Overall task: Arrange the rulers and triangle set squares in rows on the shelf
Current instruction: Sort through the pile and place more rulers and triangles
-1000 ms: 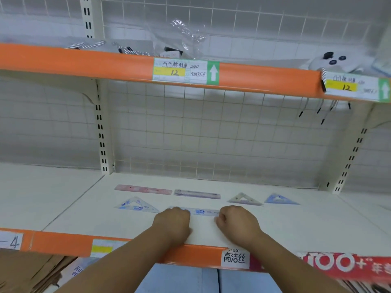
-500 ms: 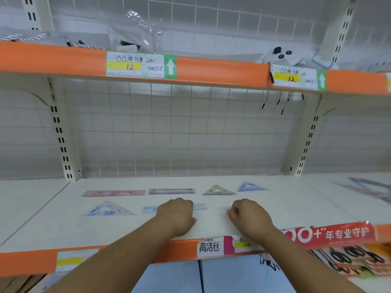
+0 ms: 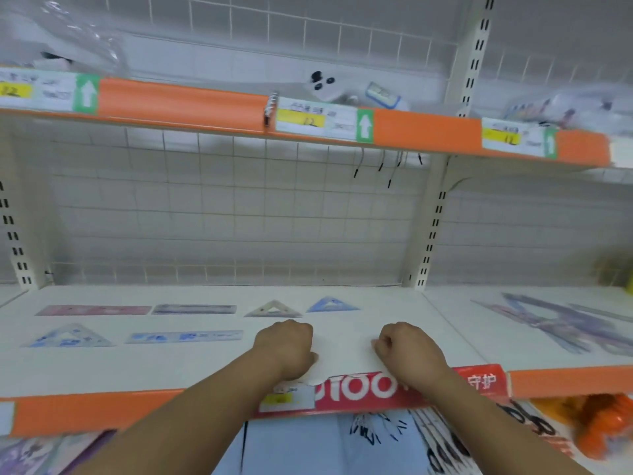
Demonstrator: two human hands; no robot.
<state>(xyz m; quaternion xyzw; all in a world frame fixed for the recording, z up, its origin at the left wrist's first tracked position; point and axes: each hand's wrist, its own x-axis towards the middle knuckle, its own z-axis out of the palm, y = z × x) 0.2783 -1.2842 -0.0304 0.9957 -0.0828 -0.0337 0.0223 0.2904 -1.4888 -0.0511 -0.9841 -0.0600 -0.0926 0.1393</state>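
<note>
On the white shelf (image 3: 342, 337) a back row holds a pink ruler (image 3: 92, 310), a grey-purple ruler (image 3: 194, 309), a beige set square (image 3: 273, 309) and a blue set square (image 3: 331, 305). In front lie a clear blue-printed set square (image 3: 68, 337) and a clear blue-printed ruler (image 3: 185, 337). My left hand (image 3: 286, 347) is fisted on the shelf just right of that ruler, not touching it. My right hand (image 3: 406, 351) is fisted a little further right. Neither holds anything.
A loose pile of purple rulers and set squares (image 3: 561, 323) lies on the neighbouring shelf section at right. An orange-edged upper shelf (image 3: 185, 101) with price labels hangs overhead. White uprights (image 3: 431, 228) separate sections. Packaged goods sit below the shelf edge.
The view has swung right, so the rows now sit left of my hands. Both fists have slid right, off the clear ruler, and moved further apart.
</note>
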